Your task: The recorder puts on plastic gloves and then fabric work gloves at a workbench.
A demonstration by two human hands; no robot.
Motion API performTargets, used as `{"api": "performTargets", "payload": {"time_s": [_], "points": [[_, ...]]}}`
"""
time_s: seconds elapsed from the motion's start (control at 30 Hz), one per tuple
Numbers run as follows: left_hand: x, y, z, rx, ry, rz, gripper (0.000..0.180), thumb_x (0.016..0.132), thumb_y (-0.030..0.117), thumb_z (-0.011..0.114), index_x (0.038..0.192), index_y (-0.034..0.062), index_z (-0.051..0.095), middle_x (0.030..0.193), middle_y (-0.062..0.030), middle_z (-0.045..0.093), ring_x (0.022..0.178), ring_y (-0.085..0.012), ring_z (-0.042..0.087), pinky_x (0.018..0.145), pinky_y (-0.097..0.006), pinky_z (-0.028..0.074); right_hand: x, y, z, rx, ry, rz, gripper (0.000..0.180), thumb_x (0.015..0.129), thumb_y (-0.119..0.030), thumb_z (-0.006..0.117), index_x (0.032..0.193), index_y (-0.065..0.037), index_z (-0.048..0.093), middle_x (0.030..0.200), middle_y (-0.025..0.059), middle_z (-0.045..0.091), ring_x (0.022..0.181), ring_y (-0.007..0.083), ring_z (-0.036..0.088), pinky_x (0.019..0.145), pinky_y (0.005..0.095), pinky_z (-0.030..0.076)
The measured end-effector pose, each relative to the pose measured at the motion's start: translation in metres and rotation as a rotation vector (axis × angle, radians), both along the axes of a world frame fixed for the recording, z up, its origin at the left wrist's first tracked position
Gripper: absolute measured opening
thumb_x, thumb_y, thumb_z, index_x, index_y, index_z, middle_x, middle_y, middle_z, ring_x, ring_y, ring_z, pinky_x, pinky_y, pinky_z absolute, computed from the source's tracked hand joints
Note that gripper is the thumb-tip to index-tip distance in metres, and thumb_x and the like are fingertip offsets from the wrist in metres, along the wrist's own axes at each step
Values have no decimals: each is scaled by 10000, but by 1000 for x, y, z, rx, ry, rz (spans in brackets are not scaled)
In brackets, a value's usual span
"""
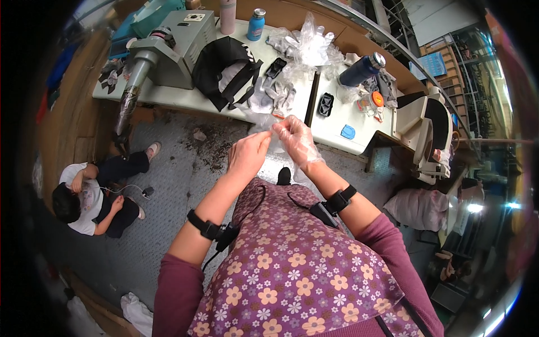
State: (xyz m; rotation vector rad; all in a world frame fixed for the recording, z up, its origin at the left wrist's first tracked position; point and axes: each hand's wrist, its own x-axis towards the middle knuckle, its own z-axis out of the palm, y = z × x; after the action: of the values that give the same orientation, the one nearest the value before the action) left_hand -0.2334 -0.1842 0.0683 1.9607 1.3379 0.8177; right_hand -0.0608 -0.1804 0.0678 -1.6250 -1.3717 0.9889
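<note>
Two hands met in front of the floral apron, fingertips close to touching. Right hand wore a clear plastic glove, fingers bent in, pinching thin clear film. Left hand looked bare, fingers curled with thumb drawn in; couldn't tell if it gripped the film too. The film sat between the hands, partly hidden by fingers. Grey-white work gloves lay on the white table just beyond both hands; a heap of clear plastic farther beyond. Black bag was beyond the left hand, grey machine farther left of it. Right of the right hand: blue pad, small black tray, orange-lidded jar, dark blue bottle. Another person sat low, well left of the left hand.
</note>
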Motion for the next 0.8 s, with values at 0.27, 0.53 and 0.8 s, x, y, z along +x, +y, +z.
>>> {"api": "performTargets", "payload": {"time_s": [0.27, 0.53, 0.8], "points": [[-6, 24, -36, -909, -884, 122, 260, 1017, 250, 625, 1145, 29, 676, 655, 94, 458, 535, -20, 377, 473, -215, 282, -8, -16, 37, -85, -181, 357, 229, 934, -230, 709, 918, -30, 599, 766, 157, 619, 681, 270, 607, 684, 375, 501], [-4, 17, -36, -981, -837, -17, 280, 954, 168, 704, 1190, 25, 653, 922, 5, 663, 787, -69, 586, 707, -217, 460, 2, -8, 17, -354, 256, 79, 282, 977, -334, 696, 910, -64, 649, 744, -16, 584, 654, 84, 508, 582, 262, 422], [8, 18, -71, -363, -393, 97, 210, 850, 51, 724, 1041, 16, 647, 942, -91, 677, 802, -187, 689, 765, -299, 546, 13, -7, 11, -478, 477, 109, 329, 968, -401, 687, 911, -78, 660, 762, -33, 593, 635, 70, 504, 554, 246, 412]]}}
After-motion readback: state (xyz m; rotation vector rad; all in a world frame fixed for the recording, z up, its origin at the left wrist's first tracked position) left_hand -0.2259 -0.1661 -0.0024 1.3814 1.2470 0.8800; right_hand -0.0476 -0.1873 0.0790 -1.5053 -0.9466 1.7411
